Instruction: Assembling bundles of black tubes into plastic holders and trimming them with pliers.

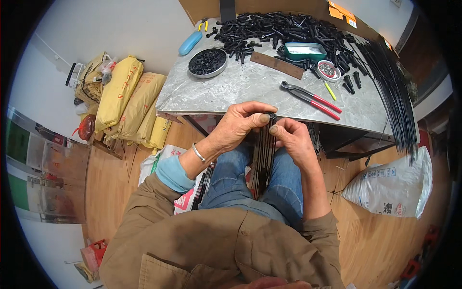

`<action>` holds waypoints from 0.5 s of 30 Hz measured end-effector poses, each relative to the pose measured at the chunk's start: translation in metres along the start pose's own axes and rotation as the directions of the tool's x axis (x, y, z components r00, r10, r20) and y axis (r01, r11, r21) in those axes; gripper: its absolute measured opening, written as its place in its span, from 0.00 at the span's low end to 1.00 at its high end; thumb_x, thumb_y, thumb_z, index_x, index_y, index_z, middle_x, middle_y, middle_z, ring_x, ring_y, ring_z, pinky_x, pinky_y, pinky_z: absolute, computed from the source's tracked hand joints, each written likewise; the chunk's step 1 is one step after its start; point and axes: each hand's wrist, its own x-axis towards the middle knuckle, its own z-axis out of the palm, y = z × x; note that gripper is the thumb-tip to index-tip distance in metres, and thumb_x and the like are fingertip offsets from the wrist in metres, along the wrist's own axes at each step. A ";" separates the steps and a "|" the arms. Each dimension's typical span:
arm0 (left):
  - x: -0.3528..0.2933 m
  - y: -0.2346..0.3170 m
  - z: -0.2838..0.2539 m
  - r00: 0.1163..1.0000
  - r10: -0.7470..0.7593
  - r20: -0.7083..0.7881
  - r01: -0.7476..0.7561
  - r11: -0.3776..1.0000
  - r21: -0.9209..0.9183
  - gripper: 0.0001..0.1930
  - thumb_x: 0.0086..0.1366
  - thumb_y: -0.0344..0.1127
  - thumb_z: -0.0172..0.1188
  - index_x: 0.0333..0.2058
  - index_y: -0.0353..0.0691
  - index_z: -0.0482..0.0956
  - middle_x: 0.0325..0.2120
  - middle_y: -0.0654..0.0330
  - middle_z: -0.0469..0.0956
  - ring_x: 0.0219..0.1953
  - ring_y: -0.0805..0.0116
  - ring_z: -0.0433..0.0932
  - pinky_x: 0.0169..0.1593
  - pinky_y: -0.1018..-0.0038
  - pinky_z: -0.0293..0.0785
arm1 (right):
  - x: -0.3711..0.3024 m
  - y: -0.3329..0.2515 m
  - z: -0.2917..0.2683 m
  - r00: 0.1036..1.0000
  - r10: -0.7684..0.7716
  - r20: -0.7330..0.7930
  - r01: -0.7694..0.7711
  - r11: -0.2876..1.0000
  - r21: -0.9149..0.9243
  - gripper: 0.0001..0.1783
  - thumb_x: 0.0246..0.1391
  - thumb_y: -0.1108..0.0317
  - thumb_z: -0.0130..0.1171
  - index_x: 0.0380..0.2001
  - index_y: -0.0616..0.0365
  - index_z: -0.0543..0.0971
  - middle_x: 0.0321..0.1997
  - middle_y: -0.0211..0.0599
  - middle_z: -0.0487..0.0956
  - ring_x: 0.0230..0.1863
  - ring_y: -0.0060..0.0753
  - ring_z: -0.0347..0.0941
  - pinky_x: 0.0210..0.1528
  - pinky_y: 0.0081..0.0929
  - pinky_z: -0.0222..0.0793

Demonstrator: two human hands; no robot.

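Note:
Above my lap, a bundle of thin black rods (264,161) hangs down between my knees, gathered at its top into a small black head (272,117). My left hand (244,122) is closed on that head, its thumb and fingers pinching from the left. From the right, my right hand (294,140) grips just below, thumb and bent fingers closed on the upper rods. The fingers hide how the rods join the head. Nearest on the table beyond lie red-handled pincers (310,99), a flat brown bar (276,65) and a round dish of small black rings (207,63).
Black plastic parts (274,31) heap at the table's back, around a green tray (305,51). A bowl of metal bits (328,71) stands beside a yellow-handled tool (330,91). Long black rods (392,91) overhang the right edge. Yellow sacks (119,94) lean left; a white sack (394,185) stands right.

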 end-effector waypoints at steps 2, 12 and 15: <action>0.000 -0.002 -0.003 0.999 -0.025 0.031 0.026 0.999 -0.040 0.15 0.61 0.37 0.64 0.45 0.38 0.80 0.32 0.68 0.79 0.32 0.83 0.73 0.37 0.85 0.70 | -0.001 0.002 -0.004 0.996 0.070 0.059 -0.070 0.998 -0.003 0.15 0.52 0.56 0.65 0.27 0.56 0.77 0.24 0.22 0.76 0.27 0.14 0.69 0.30 0.16 0.65; -0.003 0.005 0.000 0.977 -0.054 0.205 0.063 0.997 -0.035 0.19 0.57 0.39 0.68 0.44 0.34 0.79 0.37 0.63 0.78 0.39 0.74 0.76 0.45 0.78 0.74 | -0.010 0.002 -0.015 0.959 0.143 0.243 -0.163 0.984 0.067 0.16 0.49 0.54 0.67 0.29 0.55 0.78 0.27 0.24 0.76 0.28 0.17 0.71 0.31 0.18 0.69; -0.001 0.006 0.000 0.956 -0.031 0.293 0.028 1.000 0.013 0.18 0.58 0.40 0.67 0.42 0.34 0.80 0.38 0.62 0.77 0.41 0.74 0.75 0.45 0.78 0.72 | -0.012 0.006 -0.016 0.948 0.171 0.270 -0.201 0.976 0.086 0.16 0.49 0.55 0.68 0.30 0.56 0.78 0.28 0.24 0.76 0.28 0.17 0.70 0.32 0.19 0.70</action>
